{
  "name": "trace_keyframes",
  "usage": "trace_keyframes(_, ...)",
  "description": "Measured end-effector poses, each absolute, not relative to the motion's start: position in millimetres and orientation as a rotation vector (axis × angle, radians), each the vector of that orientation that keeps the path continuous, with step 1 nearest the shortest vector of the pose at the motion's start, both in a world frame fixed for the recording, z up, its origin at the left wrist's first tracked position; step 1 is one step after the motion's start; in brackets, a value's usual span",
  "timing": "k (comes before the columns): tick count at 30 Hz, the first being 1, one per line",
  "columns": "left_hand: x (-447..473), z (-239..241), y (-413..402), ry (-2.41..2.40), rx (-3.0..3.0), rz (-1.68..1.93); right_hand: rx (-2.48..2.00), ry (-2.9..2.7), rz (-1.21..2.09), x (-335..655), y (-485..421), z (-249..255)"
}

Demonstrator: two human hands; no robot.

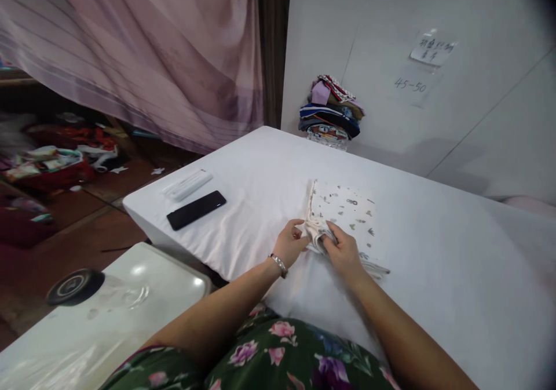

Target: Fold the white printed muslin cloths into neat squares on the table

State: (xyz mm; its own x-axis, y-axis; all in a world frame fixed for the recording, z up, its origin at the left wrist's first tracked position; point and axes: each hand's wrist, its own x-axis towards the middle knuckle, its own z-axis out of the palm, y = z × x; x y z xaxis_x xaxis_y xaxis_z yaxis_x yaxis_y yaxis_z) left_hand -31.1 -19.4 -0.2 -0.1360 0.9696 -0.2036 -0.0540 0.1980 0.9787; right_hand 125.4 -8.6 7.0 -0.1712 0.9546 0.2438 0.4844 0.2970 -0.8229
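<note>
A white cloth with small grey printed motifs lies folded flat on the white-covered table, its near left corner bunched up. My left hand, with a bracelet on its wrist, pinches the gathered edge of this cloth from the left. From the right, my right hand grips the same bunched corner, thumb on top and fingers partly hidden in the folds. Below the right hand, layered cloth edges stick out to the right. Whether the cloth is a garment or a plain piece of fabric I cannot tell.
On the table a black phone lies left beside a white packet. A pile of folded clothes stands by the wall. A white side surface bears a clear bottle with a black lid. A pink curtain hangs behind.
</note>
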Motion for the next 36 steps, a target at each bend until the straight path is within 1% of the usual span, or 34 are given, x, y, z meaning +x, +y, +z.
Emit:
trace_keyframes(6, -24, -2, -30, 1.259, 0.860, 1.355, -1.272, -1.997, 0.622, 119, -16, 0)
trace_keyframes(9, -23, -1, -32, 1.196, 0.784, 1.365, -1.275, -2.008, 0.646, 120, -18, 2)
trace_keyframes(14, -29, 7, -39, 1.028, 0.422, 1.274, -1.288, -1.888, 0.817, 122, -19, 6)
trace_keyframes(18, -35, 14, -38, 0.942, 0.293, 1.139, -1.320, -1.828, 0.836, 121, -18, 4)
trace_keyframes(22, -39, 12, -32, 0.952, 0.314, 0.980, -1.340, -1.826, 0.812, 120, -18, 4)
trace_keyframes(26, -38, 10, -28, 1.116, 0.422, 0.963, -1.332, -1.734, 0.778, 122, -17, 8)
trace_keyframes(29, -37, 6, -28, 1.231, 0.551, 1.017, -1.317, -1.660, 0.745, 122, -17, 8)
trace_keyframes(32, -34, 1, -31, 1.270, 0.644, 1.128, -1.328, -1.741, 0.709, 119, -19, 4)
trace_keyframes(36, -29, 0, -40, 1.115, 0.700, 1.246, -1.305, -1.840, 0.675, 116, -23, 2)
